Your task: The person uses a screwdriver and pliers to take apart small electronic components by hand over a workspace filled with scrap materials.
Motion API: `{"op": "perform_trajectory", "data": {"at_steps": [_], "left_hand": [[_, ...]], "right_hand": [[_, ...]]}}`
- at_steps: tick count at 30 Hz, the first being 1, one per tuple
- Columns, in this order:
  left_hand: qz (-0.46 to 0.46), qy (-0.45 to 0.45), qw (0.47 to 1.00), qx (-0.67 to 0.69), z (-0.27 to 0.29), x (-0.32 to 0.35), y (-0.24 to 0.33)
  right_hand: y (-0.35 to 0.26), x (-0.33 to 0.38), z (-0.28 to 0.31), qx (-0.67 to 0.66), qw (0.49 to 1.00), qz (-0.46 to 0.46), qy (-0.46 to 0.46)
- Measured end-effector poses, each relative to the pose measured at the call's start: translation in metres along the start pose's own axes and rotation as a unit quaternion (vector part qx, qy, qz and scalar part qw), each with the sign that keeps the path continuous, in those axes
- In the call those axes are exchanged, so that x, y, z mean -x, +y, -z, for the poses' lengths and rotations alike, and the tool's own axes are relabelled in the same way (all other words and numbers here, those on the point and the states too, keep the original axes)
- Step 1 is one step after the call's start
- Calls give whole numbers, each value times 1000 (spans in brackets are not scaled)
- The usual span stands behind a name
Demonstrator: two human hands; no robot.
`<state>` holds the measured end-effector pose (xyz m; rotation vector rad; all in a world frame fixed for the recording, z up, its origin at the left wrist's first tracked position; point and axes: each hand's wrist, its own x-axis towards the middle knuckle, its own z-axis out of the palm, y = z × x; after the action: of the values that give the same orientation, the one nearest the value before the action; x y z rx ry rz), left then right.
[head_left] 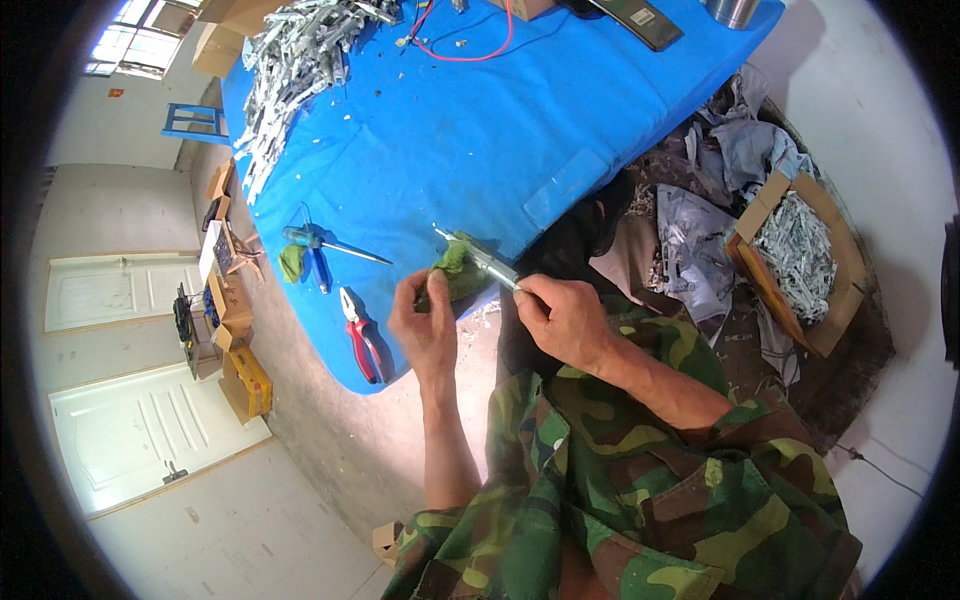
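Just off the near edge of the blue-covered table [450,150], my right hand [568,322] pinches one end of a slim silver metal part [492,264]. The part slants up and leftward, with a thin rod at its far end. A green cloth [455,262] lies against it, and my left hand [425,322] closes its fingers on that cloth. How far the cloth wraps round the part is hidden. To the left of my left hand lie pliers [362,340] with red handles. Beyond them is a screwdriver [335,243] with a blue handle.
Many similar metal parts form a pile [300,70] at the table's far left. A red wire [465,56] and a dark phone-like device [640,18] lie at the far side. On the floor at right, a cardboard box [845,300] holds more parts, beside plastic bags [695,245].
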<state>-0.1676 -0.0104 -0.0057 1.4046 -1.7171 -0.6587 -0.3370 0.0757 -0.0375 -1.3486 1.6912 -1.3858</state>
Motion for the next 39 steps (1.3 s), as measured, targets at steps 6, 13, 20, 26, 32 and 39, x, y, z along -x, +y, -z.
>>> {"op": "perform_trajectory", "data": {"at_steps": [6, 13, 20, 26, 32, 39], "left_hand": [[-23, -28, 999, -7, 2, 13, 10], [-122, -91, 985, -79, -24, 17, 30], [-76, -43, 994, -68, -22, -12, 9], [-29, -24, 999, -32, -24, -28, -2], [0, -10, 999, -47, -6, -18, -1], [-154, -101, 980, -70, -19, 8, 31]], "right_hand": [[2, 1, -2, 57, 996, 70, 6], [6, 4, 2, 123, 984, 126, -9], [8, 7, 1, 136, 978, 153, -38], [9, 7, 3, 135, 980, 143, -28], [8, 6, 7, 125, 985, 120, 0], [13, 7, 4, 164, 975, 147, -8]]}}
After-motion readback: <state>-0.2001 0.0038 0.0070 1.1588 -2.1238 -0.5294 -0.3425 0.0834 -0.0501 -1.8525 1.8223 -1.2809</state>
